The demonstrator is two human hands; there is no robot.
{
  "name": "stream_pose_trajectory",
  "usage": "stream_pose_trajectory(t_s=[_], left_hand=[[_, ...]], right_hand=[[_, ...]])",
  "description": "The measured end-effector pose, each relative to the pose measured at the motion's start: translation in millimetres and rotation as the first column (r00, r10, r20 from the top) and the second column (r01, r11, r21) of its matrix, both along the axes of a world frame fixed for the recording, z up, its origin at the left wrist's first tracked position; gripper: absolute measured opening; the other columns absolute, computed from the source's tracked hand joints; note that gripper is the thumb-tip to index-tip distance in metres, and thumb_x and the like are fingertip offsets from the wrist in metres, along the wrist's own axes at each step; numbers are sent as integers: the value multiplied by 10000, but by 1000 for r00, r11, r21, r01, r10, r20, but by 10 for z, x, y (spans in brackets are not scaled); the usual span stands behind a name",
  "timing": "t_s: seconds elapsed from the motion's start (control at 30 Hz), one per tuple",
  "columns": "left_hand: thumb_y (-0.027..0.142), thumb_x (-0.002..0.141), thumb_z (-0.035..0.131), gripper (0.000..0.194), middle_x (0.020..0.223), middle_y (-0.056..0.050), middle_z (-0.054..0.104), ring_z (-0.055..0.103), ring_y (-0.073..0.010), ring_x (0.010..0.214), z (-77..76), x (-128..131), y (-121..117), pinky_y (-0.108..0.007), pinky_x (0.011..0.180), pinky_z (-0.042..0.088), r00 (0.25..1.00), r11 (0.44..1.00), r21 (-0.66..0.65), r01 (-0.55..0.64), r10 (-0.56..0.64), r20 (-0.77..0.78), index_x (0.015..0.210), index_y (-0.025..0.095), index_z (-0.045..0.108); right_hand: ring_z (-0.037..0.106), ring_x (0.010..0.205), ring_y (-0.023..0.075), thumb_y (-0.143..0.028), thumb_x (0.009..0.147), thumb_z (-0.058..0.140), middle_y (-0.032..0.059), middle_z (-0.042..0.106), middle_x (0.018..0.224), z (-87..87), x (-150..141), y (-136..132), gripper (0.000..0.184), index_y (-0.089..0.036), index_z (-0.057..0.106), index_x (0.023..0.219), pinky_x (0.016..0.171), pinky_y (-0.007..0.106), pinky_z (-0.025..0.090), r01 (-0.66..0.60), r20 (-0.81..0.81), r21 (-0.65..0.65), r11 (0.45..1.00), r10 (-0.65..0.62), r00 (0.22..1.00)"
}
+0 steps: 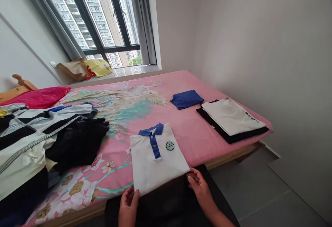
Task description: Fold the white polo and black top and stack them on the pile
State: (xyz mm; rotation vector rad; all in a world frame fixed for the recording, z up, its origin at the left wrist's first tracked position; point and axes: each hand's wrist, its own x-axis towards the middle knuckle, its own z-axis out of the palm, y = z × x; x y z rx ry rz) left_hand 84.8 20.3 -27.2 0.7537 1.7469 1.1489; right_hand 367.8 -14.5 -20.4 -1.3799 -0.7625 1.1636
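A white polo shirt (158, 170) with a blue collar, blue button placket and round green badge lies folded at the bed's front edge, collar facing away from me. My left hand (129, 201) is closed on its near left corner, thumb on top and fingers at the side. At the near right corner, my right hand (199, 185) grips the shirt's edge between thumb and fingers. Part of the fingers of both hands is hidden by the fabric.
The pink flowered bedsheet (121, 171) bears a folded blue garment (187, 99), a folded white garment (228, 116) on a black one (240, 137), and heaped clothes (75, 144) at left. A red pillow (38, 97) lies behind the heap. Bags (98, 67) rest on the windowsill.
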Motion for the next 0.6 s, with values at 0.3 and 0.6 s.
stream_pose_trajectory(t_s=[0.3, 0.6], left_hand=[[275, 564, 799, 420, 810, -31, 671, 632, -154, 685, 244, 109, 93, -265, 608, 492, 888, 994, -110, 8, 43, 458, 899, 159, 574], [167, 556, 760, 482, 879, -52, 695, 632, -185, 685, 381, 253, -138, -266, 537, 481, 737, 964, -66, 257, -152, 659, 1012, 171, 604]], right_hand=[[554, 1050, 231, -538, 797, 566, 107, 582, 1158, 49, -427, -16, 446, -181, 536, 1063, 792, 340, 470, -230, -418, -173, 958, 140, 897], [580, 1028, 217, -459, 827, 574, 66, 603, 1187, 288, -860, 16, 464, -223, 478, 1214, 754, 327, 489, -141, -706, -43, 989, 70, 705]])
